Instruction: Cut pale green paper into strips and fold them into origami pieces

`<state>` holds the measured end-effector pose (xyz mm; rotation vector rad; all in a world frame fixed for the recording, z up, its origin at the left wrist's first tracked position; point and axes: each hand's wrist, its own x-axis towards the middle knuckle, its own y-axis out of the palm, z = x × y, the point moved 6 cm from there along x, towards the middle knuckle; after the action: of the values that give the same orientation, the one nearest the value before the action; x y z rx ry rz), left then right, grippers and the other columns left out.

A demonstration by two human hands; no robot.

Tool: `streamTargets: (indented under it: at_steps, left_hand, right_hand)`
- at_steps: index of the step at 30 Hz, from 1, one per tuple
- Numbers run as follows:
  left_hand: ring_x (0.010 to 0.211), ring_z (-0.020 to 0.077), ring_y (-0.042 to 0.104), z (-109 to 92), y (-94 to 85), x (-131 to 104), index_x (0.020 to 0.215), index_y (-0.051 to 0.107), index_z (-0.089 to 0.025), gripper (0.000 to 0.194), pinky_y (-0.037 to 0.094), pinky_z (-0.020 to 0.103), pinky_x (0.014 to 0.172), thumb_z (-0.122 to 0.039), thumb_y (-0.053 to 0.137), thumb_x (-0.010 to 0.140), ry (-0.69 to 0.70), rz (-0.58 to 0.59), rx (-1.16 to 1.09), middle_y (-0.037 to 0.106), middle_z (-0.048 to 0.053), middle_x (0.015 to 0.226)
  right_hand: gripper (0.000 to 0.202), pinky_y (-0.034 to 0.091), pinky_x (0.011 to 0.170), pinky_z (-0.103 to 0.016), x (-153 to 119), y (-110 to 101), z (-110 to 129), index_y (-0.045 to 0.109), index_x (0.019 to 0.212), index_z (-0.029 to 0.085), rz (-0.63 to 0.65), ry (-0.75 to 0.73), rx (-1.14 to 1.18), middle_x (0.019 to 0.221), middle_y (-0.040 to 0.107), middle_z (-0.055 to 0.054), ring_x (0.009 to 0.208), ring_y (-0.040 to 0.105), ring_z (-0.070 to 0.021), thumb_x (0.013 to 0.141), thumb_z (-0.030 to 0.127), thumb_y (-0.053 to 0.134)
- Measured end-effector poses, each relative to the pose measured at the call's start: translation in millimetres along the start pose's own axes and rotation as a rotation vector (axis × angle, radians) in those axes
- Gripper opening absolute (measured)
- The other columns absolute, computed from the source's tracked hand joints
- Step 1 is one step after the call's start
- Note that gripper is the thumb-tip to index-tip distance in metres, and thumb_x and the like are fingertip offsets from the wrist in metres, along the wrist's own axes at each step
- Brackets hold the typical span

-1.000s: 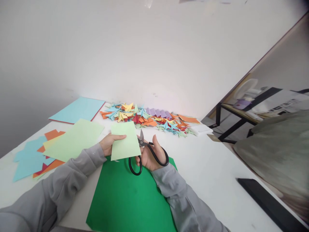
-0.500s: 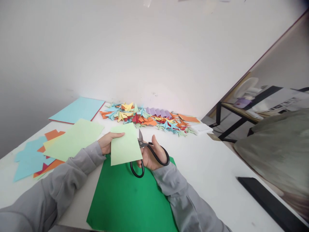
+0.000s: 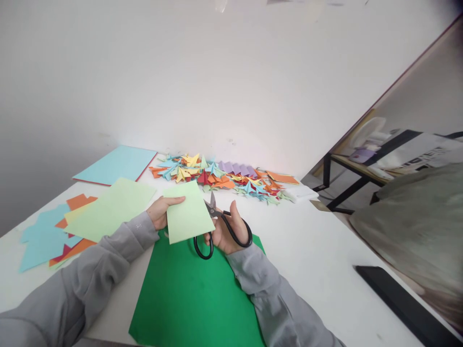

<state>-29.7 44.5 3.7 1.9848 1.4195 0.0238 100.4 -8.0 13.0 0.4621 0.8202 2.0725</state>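
Gripping pale green rectangular paper sheet [image 3: 188,214] by its left edge in left hand [image 3: 159,213], with thumb flat on top and fingers mostly hidden underneath. Holding it over far edge of large dark green sheet [image 3: 195,299], laid flat at near edge of white desk [image 3: 311,270]. Holding black-handled metal scissors [image 3: 212,211] in right hand [image 3: 227,233], with fingers partly curled at the handle loops and thumb raised; can't tell exactly which go through. Blades parted at right edge of held sheet; can't tell if around it or just beside. To left of left forearm, on left part of desk: larger pale green sheet [image 3: 112,207], partly over loose light blue paper pieces [image 3: 50,236]. Toward far left corner: light blue sheet [image 3: 117,164] with red showing beneath. Along far edge: heap of small multicoloured folded-paper pieces [image 3: 213,180], with purple pleated paper [image 3: 237,168] behind and orange rectangular paper [image 3: 284,178] near far right corner. Near right edge: long black flat bar [image 3: 401,299], well apart from both hands.
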Motion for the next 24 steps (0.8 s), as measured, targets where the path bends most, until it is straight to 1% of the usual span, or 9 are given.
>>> streamTargets:
  at_steps: [4, 7, 10, 13, 17, 19, 22, 24]
  left_hand:
    - [0.070, 0.0238, 0.066, 3.8, 1.1, -1.6, 0.098, 0.060, -0.005, 0.027, 0.052, 0.035, 0.069, -0.013, 0.058, 0.072, -0.051, 0.045, 0.022, 0.068, 0.016, 0.081]
    - [0.070, 0.0246, 0.066, 7.1, 3.9, -3.6, 0.098, 0.061, -0.005, 0.028, 0.052, 0.037, 0.068, -0.013, 0.059, 0.071, -0.091, 0.105, 0.060, 0.068, 0.016, 0.084]
    - [0.073, 0.0249, 0.065, 8.4, 5.5, -4.3, 0.097, 0.061, -0.006, 0.028, 0.052, 0.037, 0.070, -0.013, 0.060, 0.071, -0.099, 0.141, 0.078, 0.068, 0.016, 0.087]
    - [0.073, 0.0248, 0.065, 7.6, 4.5, -2.6, 0.096, 0.062, -0.006, 0.028, 0.052, 0.037, 0.071, -0.014, 0.061, 0.070, -0.076, 0.135, 0.082, 0.068, 0.016, 0.089]
    - [0.070, 0.0238, 0.066, 5.1, 1.3, 0.2, 0.093, 0.062, -0.005, 0.025, 0.052, 0.035, 0.070, -0.013, 0.061, 0.070, -0.038, 0.069, 0.060, 0.068, 0.016, 0.082]
    - [0.070, 0.0237, 0.066, 3.8, 0.6, 0.6, 0.093, 0.062, -0.006, 0.024, 0.052, 0.035, 0.070, -0.013, 0.060, 0.070, -0.025, 0.043, 0.050, 0.069, 0.015, 0.080]
    - [0.069, 0.0236, 0.066, 3.7, 0.6, 0.1, 0.094, 0.062, -0.005, 0.025, 0.052, 0.035, 0.069, -0.012, 0.060, 0.070, -0.031, 0.034, 0.053, 0.069, 0.015, 0.079]
    - [0.069, 0.0233, 0.066, 5.0, 1.9, -0.9, 0.095, 0.062, -0.005, 0.026, 0.052, 0.035, 0.069, -0.012, 0.061, 0.069, -0.038, 0.050, 0.058, 0.068, 0.016, 0.080]
  right_hand:
    - [0.067, 0.046, 0.048, -0.031, -2.2, 4.7, -2.2, 0.042, 0.115, 0.021, 0.047, 0.071, 0.026, 0.070, 0.062, -0.003, 0.052, 0.057, -0.0153, 0.078, 0.068, 0.013]
    - [0.068, 0.047, 0.049, -0.032, -3.6, 7.9, -5.1, 0.043, 0.113, 0.020, 0.071, 0.126, 0.040, 0.073, 0.062, -0.004, 0.052, 0.056, -0.0142, 0.078, 0.068, 0.009]
    - [0.068, 0.047, 0.048, -0.031, -3.9, 9.7, -5.7, 0.044, 0.112, 0.018, 0.101, 0.135, 0.056, 0.074, 0.062, -0.006, 0.053, 0.056, -0.0146, 0.079, 0.066, 0.008]
    - [0.067, 0.047, 0.047, -0.030, -2.7, 9.3, -4.3, 0.045, 0.111, 0.017, 0.103, 0.108, 0.062, 0.074, 0.062, -0.007, 0.054, 0.056, -0.0149, 0.080, 0.065, 0.010]
    - [0.063, 0.047, 0.049, -0.029, 0.1, 3.6, 0.9, 0.047, 0.110, 0.017, 0.003, 0.011, 0.057, 0.074, 0.063, -0.006, 0.054, 0.056, -0.0141, 0.081, 0.065, 0.016]
    - [0.063, 0.047, 0.051, -0.029, 0.7, 1.4, 2.2, 0.048, 0.109, 0.017, -0.031, -0.014, 0.063, 0.074, 0.063, -0.006, 0.054, 0.057, -0.0141, 0.081, 0.064, 0.017]
    - [0.065, 0.047, 0.050, -0.030, 0.0, 2.2, 0.5, 0.046, 0.111, 0.017, -0.010, 0.023, 0.085, 0.076, 0.063, -0.007, 0.055, 0.057, -0.0143, 0.081, 0.064, 0.013]
    - [0.065, 0.047, 0.050, -0.030, -1.1, 3.4, -0.2, 0.044, 0.114, 0.019, 0.012, 0.050, 0.095, 0.080, 0.064, -0.007, 0.055, 0.057, -0.0143, 0.081, 0.064, 0.011]
